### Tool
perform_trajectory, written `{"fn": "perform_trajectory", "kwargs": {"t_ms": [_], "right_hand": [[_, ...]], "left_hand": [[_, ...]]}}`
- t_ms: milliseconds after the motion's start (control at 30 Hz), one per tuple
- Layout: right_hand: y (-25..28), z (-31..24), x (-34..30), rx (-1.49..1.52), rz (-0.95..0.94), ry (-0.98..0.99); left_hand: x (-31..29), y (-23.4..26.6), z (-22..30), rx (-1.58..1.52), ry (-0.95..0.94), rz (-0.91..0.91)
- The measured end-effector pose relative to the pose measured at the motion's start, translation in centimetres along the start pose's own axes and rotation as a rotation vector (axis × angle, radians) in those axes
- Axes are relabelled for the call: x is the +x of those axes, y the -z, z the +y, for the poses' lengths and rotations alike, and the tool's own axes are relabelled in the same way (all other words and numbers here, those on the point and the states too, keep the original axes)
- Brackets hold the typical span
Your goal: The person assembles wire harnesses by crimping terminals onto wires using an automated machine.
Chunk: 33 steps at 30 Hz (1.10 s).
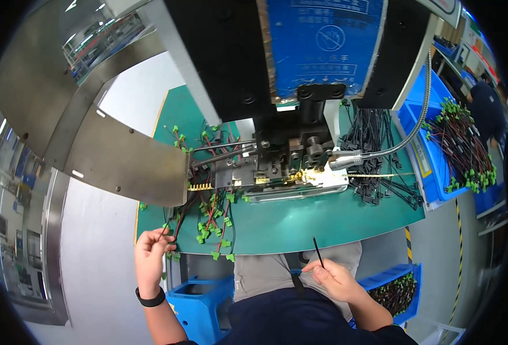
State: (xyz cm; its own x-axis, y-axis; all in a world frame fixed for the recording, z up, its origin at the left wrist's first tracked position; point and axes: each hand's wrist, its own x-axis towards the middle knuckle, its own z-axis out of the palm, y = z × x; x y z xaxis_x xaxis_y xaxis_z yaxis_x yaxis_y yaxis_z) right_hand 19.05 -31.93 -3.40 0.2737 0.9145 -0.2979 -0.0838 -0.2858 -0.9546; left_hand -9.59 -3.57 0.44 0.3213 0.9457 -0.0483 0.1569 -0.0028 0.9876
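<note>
At the table's front left edge, my left hand point(152, 248) is closed in a pinch on a thin dark wire point(163, 231), beside hanging leads with green connectors point(203, 233). My right hand point(333, 279) is over my lap, with fingers closed round a thin black cable point(318, 251) whose end points up toward the table. Between and beyond the hands stands a crimping press point(300, 155) with a lit metal work area point(306, 177). A strip of brass terminals point(201, 187) runs into its left side. Neither hand touches the press.
Black cables point(369, 149) lie heaped right of the press on the green table point(323, 221). Blue bins of green-tipped wires stand at the right point(435, 187) and lower right point(418, 287). A flexible metal lamp neck point(409, 141) arches beside the press. A curved metal plate point(127, 155) extends leftward.
</note>
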Motion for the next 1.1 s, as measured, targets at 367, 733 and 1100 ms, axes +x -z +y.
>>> {"fn": "perform_trajectory", "kwargs": {"t_ms": [367,733,1100], "right_hand": [[-0.6,1.1,0.6,0.058,-0.029,-0.024],[0.1,2.4,-0.4,0.214,0.069,-0.051],[-0.8,-1.2,1.3,-0.022,-0.068,0.182]], "left_hand": [[7.3,-4.2,1.7,0.942,-0.642,0.003],[3.8,-1.6,3.0,-0.219,0.003,-0.082],[-7.3,-7.9,4.1,-0.447,0.068,-0.268]]}}
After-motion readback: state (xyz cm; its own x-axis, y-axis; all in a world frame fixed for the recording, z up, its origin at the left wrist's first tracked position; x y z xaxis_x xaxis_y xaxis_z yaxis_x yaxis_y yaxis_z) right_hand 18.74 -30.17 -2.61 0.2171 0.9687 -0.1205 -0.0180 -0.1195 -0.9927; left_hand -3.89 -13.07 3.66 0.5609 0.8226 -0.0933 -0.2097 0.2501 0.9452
